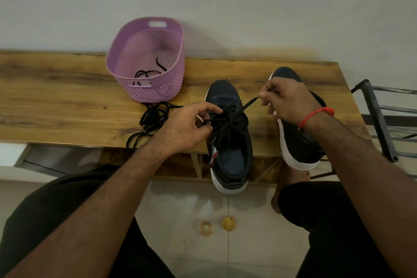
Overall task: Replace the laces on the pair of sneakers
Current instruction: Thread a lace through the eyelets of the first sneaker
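**Lacing the Near Sneaker: Drawing the Free End Through**

While the right hand (pixel 291 101) pinches the tip of the black lace (pixel 249 103) between thumb and forefinger, the left hand (pixel 187 126) grips the laced section over the eyelets, fingers curled into the crossings. Both hands are therefore closed on the same lace, held apart from each other across the near sneaker (pixel 230 140).

Recommended procedure, judged from this position:

1. Keep the left hand bearing down on the crossings so that the shoe does not slide; its heel overhangs the front edge of the wooden bench (pixel 67 97).
2. Draw the free end out along the line of the eyelet, not upward, so the lace lies flat and untwisted.
3. Take up slack evenly at each crossing before moving to the next eyelet.
4. Compare the two free ends for length before tying; which eyelet is now being threaded cannot be told from this view.

The second sneaker (pixel 297 142) lies tilted on its side just right of the first, partly under the right wrist; whether it is laced cannot be seen. A loose coil of lace (pixel 153 117) rests on the bench left of the hands, beside a purple basket (pixel 126 52) holding another lace (pixel 146 74)
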Tool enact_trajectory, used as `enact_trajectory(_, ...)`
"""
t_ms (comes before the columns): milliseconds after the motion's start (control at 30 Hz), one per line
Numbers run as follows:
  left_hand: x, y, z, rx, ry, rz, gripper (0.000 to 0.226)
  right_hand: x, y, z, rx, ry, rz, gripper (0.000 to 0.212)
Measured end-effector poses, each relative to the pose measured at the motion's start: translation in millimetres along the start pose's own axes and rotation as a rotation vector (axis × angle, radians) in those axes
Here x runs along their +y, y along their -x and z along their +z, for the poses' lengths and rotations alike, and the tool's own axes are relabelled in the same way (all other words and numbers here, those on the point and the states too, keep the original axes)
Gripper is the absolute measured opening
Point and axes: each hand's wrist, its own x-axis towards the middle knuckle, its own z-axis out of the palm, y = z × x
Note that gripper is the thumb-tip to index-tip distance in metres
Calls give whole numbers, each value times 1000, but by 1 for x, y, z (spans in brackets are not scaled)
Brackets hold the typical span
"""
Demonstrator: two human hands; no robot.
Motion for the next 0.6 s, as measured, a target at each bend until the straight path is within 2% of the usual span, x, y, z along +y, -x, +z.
enact_trajectory(100,0,-1,3,0,59,26,44,6,-4,4,137,69,55,7)
enact_trajectory(200,0,-3,6,83,136,63,36,7,-4,9,183,226,-56,9)
enact_trajectory(300,2,-6,11,168,81,134,36,-5,3,7,-11,216,-299,22)
enact_trajectory(400,1,-10,16,129,-59,209,32,-18,13,8,-280,211,-422,30)
enact_trajectory(467,0,-12,18,140,-143,212,27,-18,16,11,-326,267,-468,22)
enact_trajectory(600,-1,-13,16,222,-218,202,17,-14,15,11,-305,319,-510,7)
